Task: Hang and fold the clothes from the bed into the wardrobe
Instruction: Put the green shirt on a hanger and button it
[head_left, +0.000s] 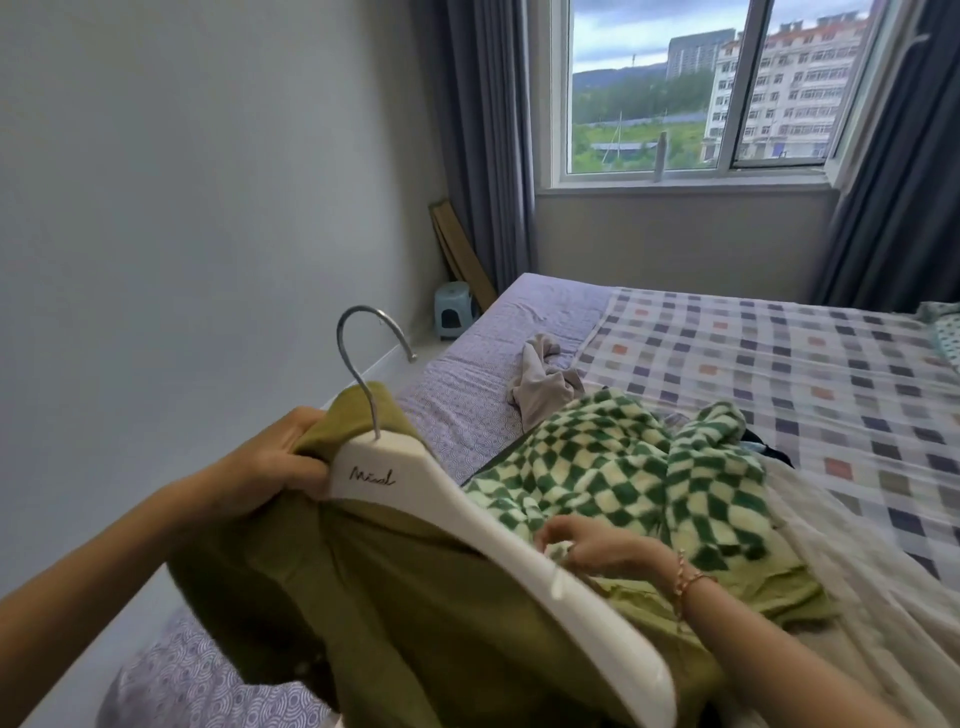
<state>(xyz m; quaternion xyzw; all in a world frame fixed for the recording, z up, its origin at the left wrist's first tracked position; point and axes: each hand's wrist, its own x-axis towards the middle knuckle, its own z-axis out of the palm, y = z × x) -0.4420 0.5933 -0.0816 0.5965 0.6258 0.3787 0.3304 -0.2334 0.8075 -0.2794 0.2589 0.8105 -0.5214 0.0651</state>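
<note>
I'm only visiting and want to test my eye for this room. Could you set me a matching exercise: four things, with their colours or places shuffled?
1 hanger
2 shirt
3 fleece
4 stool

A pale blue, by the curtain
B olive, gripped by the left hand
C white
D green-and-cream checks, on the bed

Pairs: 1-C, 2-B, 3-D, 4-A.

Left hand (280, 460) in from lower left, bare forearm extended, fingers and thumb clamped on olive garment (415, 597) near its collar; right hand (597, 551) in from lower right (wrist slightly bent), fingertips curled, pinching white hanger (467, 514).
</note>
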